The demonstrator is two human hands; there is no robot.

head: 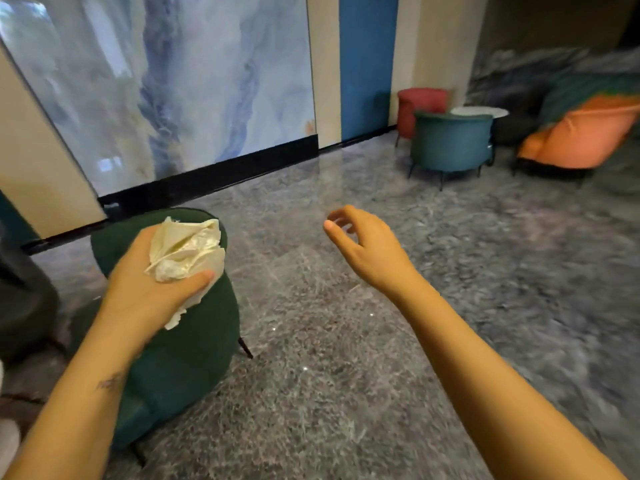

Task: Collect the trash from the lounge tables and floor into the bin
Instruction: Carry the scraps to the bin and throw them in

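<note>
clutched in the left hand (152,282) is a crumpled white paper wad (188,249). the thumb is pressed across its lower edge and a loose tail of paper hangs down below the palm. the right hand (367,244) holds nothing; its fingers are loosely curled and apart, and it is lifted over the floor, well to the side of the wad.

the grey marbled floor (381,358) is glossy and runs across the whole room. behind it stands a tall wall panel (180,81) swirled in pale blue and white, with a black skirting along its foot and a plain blue stripe (367,64) just beside it. a dark green chair (187,358) on thin black legs sits directly under the left hand and the wad.

far across the room an orange chair (585,136) leans by the right edge, near a teal chair (450,143). a red stool (420,105) stands behind the teal one, against the wall. a small round white table (479,111) shows just above the teal chair's back.
</note>
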